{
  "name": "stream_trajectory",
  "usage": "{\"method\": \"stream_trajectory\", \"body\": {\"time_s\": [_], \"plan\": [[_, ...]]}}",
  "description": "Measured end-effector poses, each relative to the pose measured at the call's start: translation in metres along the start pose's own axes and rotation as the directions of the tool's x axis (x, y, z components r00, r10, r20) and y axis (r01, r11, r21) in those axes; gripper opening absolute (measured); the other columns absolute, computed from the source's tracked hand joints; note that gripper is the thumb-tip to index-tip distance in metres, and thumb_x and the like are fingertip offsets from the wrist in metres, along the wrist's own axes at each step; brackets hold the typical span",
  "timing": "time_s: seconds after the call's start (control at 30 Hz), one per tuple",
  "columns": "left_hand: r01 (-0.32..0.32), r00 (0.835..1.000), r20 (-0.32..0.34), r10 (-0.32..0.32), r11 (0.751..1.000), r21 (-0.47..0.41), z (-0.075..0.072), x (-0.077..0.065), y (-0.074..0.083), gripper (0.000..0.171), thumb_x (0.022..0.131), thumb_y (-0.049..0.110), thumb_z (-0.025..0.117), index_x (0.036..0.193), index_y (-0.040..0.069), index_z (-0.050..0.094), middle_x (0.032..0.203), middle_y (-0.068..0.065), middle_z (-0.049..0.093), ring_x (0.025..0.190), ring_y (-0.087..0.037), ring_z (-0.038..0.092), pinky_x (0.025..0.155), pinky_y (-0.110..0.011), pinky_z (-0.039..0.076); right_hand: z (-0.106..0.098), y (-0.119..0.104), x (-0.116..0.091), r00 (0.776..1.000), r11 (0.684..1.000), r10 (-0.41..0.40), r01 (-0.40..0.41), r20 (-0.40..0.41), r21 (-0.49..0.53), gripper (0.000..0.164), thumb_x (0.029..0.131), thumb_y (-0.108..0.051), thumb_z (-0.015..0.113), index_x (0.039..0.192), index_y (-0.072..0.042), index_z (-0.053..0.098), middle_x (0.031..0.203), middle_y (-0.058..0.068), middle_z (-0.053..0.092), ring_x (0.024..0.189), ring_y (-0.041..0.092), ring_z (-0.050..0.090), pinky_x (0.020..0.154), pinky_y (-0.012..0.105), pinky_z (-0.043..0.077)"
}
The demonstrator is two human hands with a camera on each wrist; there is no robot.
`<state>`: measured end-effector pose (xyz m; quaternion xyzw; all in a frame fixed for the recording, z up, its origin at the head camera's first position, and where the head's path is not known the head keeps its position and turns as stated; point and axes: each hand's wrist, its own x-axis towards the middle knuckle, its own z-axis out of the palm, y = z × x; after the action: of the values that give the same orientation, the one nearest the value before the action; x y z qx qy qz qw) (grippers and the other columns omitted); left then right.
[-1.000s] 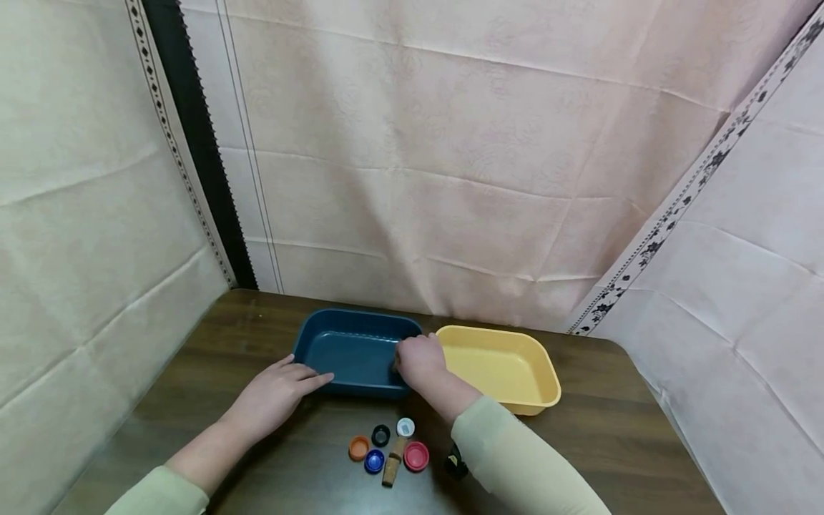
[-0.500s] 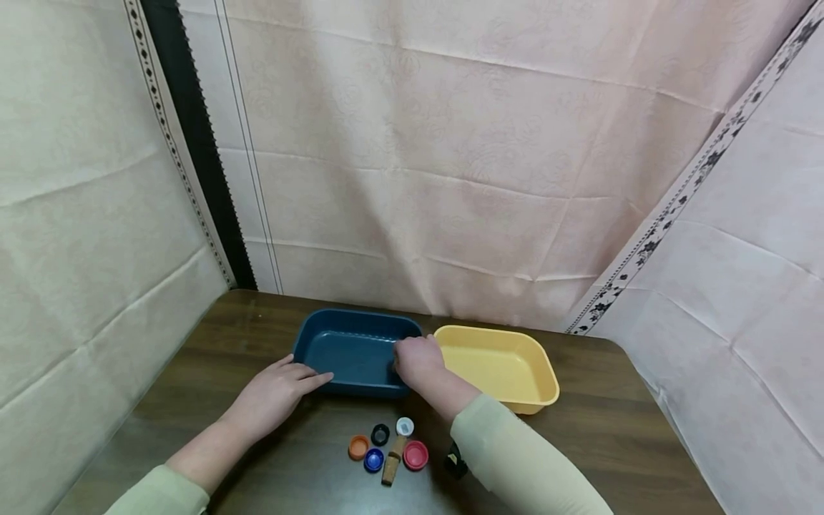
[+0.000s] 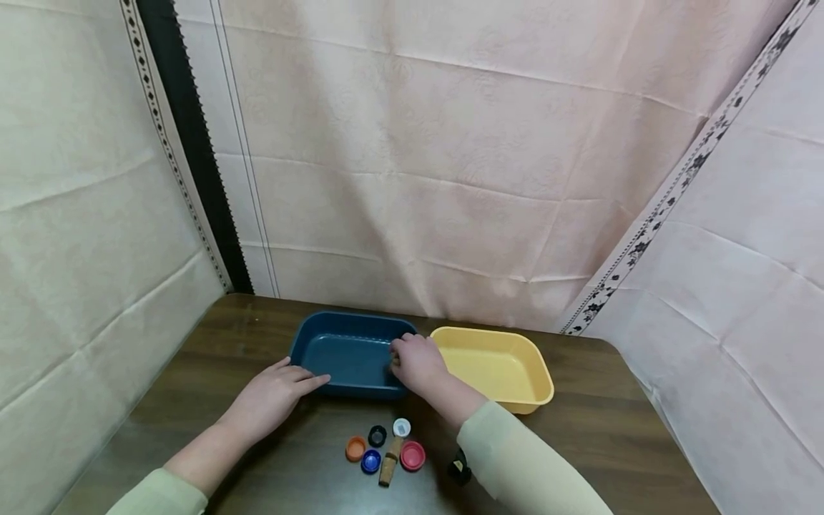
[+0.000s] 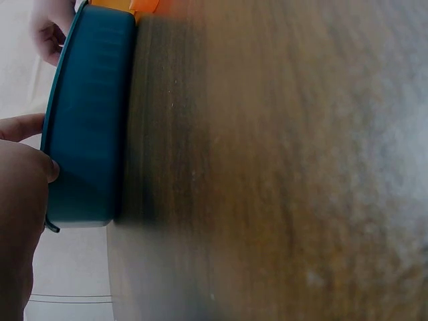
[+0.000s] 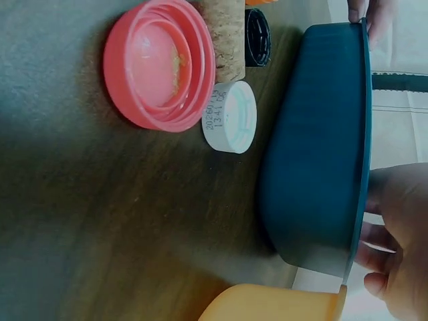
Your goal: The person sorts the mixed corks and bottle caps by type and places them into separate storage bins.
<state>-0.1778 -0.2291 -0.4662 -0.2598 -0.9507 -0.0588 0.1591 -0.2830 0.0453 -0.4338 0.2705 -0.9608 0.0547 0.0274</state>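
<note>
My left hand (image 3: pixel 273 397) pinches the front left rim of a dark blue plastic bin (image 3: pixel 347 357). Its thumb (image 4: pixel 52 167) presses the outer wall in the left wrist view. Over the right end of that bin is my right hand (image 3: pixel 418 365), its fingers bent downward. Seen from the right wrist, those fingers (image 5: pixel 374 234) are just beyond the rim, partly hidden by it. I cannot tell whether they hold anything. In front of the bin lie a white cap (image 3: pixel 402 428), a red cap (image 3: pixel 413 455), and a cork (image 3: pixel 387 472) with another cork (image 3: pixel 394 448) behind it.
A yellow bin (image 3: pixel 502 365) stands right beside the blue one. Left of the corks lie an orange cap (image 3: pixel 355 449), a black cap (image 3: pixel 377 435) and a blue cap (image 3: pixel 370 461). Pale cloth (image 3: pixel 412 179) hangs behind the wooden table (image 3: pixel 599 429).
The head view has shifted slightly, so the bins and caps appear a little further left. Both hands keep nearly the same places at the blue bin.
</note>
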Motion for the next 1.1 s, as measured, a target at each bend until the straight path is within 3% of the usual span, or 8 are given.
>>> {"method": "stream_trajectory", "body": {"time_s": [0.37,0.73,0.87,1.1], "plan": [[-0.016,1.000,-0.013,0.016,1.000,0.019,0.003,-0.001,0.000,0.050,0.084,-0.001,0.075,0.128,0.024,0.069,0.108,0.003,0.073,0.104,-0.018,0.067,0.103,-0.053,0.046,-0.003,0.010,-0.032,0.991,0.985,-0.037,0.059,-0.130,0.164,0.033,0.092,-0.031,0.072,0.122,-0.019,0.068,0.112,-0.001,0.063,0.102,0.017,0.054,0.091,0.034,0.053],[-0.037,0.998,-0.051,0.038,0.999,0.022,0.005,-0.001,-0.002,0.052,0.082,-0.004,0.075,0.127,0.023,0.069,0.106,0.003,0.073,0.102,-0.018,0.068,0.102,-0.053,0.047,-0.002,0.015,-0.073,0.966,0.967,-0.071,0.127,-0.247,0.219,0.033,0.091,-0.032,0.072,0.121,-0.017,0.069,0.112,-0.002,0.062,0.100,0.014,0.054,0.087,0.030,0.054],[-0.047,0.996,-0.072,0.049,0.999,0.024,0.004,-0.001,-0.002,0.053,0.081,-0.007,0.076,0.125,0.021,0.070,0.104,0.002,0.073,0.101,-0.019,0.068,0.101,-0.054,0.048,-0.001,0.016,-0.088,0.962,0.960,-0.079,0.144,-0.263,0.241,0.033,0.090,-0.029,0.074,0.120,-0.017,0.069,0.112,-0.002,0.062,0.100,0.013,0.054,0.086,0.030,0.054],[-0.042,0.997,-0.069,0.044,0.999,0.024,0.003,-0.001,0.000,0.052,0.082,-0.006,0.075,0.125,0.021,0.070,0.104,0.002,0.074,0.100,-0.019,0.068,0.101,-0.053,0.048,-0.001,0.017,-0.106,0.974,0.951,-0.066,0.127,-0.215,0.281,0.031,0.090,-0.029,0.074,0.119,-0.018,0.070,0.111,-0.001,0.065,0.099,0.012,0.054,0.086,0.031,0.054]]}}
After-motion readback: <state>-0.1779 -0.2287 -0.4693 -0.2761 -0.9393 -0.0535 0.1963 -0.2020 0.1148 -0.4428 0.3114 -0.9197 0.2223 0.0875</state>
